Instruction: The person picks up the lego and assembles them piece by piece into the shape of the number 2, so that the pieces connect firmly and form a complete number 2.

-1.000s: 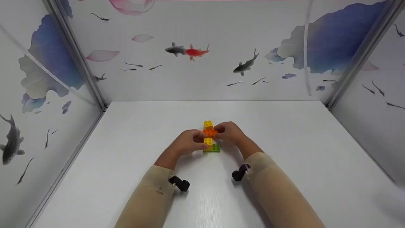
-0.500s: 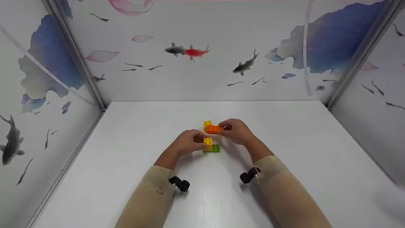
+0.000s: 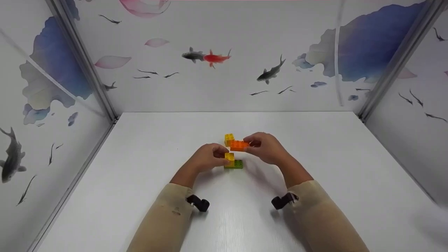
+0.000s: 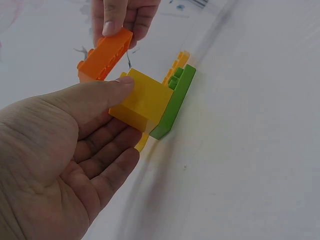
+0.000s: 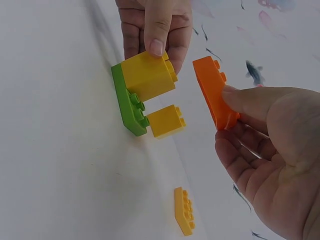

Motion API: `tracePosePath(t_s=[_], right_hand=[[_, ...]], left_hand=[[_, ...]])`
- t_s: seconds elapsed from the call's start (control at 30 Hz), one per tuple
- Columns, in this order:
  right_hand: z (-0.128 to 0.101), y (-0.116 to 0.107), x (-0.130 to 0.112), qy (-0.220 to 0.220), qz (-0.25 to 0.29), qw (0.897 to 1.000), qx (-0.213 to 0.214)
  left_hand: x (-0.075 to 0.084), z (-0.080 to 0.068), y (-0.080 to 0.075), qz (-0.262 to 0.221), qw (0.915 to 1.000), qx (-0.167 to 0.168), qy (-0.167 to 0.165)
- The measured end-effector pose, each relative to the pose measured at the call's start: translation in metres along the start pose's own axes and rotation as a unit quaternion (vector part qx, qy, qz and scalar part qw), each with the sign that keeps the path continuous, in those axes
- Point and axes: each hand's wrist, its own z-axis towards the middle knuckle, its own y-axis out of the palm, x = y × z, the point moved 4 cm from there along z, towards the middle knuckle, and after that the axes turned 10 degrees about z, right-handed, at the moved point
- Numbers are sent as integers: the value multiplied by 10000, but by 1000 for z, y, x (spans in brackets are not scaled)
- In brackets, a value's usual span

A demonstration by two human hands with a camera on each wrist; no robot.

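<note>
My right hand has lifted the orange brick off the stack, pinching it just above while my left hand grips the stack's yellow block.

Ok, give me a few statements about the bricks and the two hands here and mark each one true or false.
1. The right hand holds an orange brick clear of the table. True.
2. The orange brick is pressed onto the green brick. False: it is apart from it, held in the air.
3. The left hand grips a yellow brick that sits on the green brick. True.
4. The green brick is held up in the air. False: it rests on the white table.
5. Another yellow brick lies on the table beyond the hands. True.
6. A blue brick lies beside the left hand. False: only orange, yellow and green bricks show.
</note>
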Motion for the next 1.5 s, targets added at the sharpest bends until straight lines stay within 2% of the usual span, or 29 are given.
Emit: tracePosePath(t_s=[0.63, 1.0, 1.2, 1.5], right_hand=[[-9, 13, -3, -400, -86, 9989, -208], [-8, 19, -4, -337, -47, 9992, -204], [-8, 20, -5, -364, -80, 9990, -244], [-9, 22, -5, -338, -130, 9990, -277]], left_hand=[[-1, 0, 1, -65, 9999, -85, 72], [-1, -1, -1, -95, 9999, -89, 101], [0, -1, -4, -66, 9999, 23, 75], [5, -3, -7, -256, 9989, 169, 359]])
